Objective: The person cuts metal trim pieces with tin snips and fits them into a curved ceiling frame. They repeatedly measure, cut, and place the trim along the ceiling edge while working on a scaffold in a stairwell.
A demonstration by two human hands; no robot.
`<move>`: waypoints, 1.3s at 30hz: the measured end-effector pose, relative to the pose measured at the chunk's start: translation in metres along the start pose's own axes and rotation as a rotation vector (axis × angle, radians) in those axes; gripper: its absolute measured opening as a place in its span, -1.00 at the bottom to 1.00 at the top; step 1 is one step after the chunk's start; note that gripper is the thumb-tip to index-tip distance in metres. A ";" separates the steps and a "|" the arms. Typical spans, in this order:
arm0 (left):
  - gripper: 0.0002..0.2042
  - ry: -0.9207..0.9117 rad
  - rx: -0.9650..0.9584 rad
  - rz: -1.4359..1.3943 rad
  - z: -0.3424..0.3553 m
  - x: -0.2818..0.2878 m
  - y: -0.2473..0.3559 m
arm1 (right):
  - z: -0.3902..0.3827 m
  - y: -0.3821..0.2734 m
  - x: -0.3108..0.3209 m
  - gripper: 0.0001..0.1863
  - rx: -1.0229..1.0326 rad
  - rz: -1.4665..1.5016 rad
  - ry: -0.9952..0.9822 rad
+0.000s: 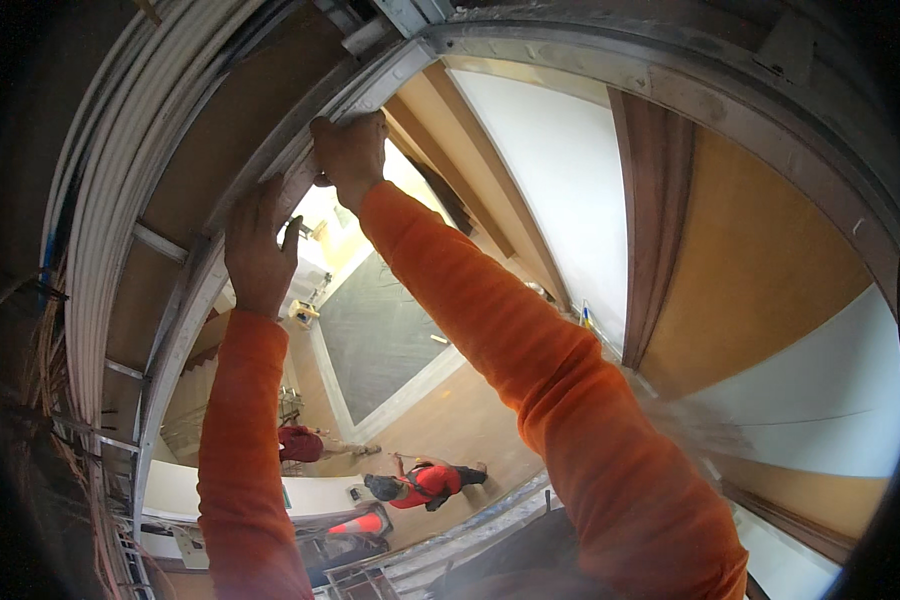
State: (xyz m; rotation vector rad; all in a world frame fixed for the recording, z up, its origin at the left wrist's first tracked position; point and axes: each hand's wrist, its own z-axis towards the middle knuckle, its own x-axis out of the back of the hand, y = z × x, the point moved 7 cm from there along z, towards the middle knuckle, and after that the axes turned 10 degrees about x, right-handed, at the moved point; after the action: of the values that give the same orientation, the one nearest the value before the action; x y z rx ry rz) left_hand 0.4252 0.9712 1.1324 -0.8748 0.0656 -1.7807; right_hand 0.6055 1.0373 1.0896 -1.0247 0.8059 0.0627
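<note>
metal rail (395,70) slants across the upper left; white cables (105,260) lie bundled left of it, apparently for tidy routing. left hand (260,250) rests against the rail, fingers extended, thumb apart, nothing visibly held. right hand (350,155) curls at its edge, presumably for steadiness; closure cannot be told.

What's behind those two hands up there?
A grey metal bar runs partly behind the left hand and the right hand. They cover some of it, so anything tucked right beneath them can't be seen.
</note>
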 end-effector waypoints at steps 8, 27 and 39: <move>-0.47 0.024 0.075 -0.067 0.012 -0.002 -0.011 | -0.005 -0.007 0.000 -0.18 -0.089 0.061 0.028; -0.47 0.021 -0.033 0.004 0.024 -0.009 -0.026 | -0.003 -0.050 0.023 -0.75 1.608 -0.877 -0.010; -0.47 0.127 -0.119 -0.052 0.015 -0.006 -0.014 | 0.013 -0.030 0.015 -0.67 1.614 -0.924 -0.289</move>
State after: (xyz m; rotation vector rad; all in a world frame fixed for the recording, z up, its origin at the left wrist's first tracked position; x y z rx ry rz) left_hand 0.4228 0.9873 1.1462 -0.8533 0.2355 -1.8954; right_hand 0.6362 1.0262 1.1060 0.2621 -0.0977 -1.0480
